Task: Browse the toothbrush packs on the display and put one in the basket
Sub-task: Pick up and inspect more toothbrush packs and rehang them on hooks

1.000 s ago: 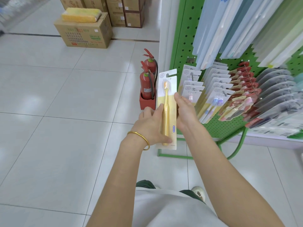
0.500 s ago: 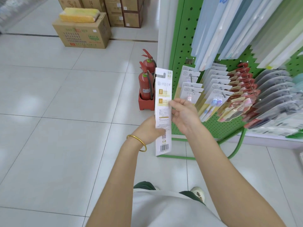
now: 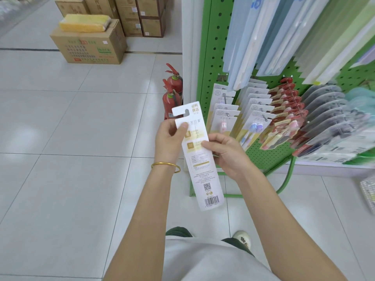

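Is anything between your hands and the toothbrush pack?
Nothing visible. The left hand pinches the long white card toothbrush pack near its top, and the right hand grips its right edge, both touching it directly.

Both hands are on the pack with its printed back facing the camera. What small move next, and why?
Probably release the left hand and let the right hand carry the toothbrush pack rightwards: both hands pinch it, its barcoded back is fully shown, and the mesh object at the right edge may be the basket.
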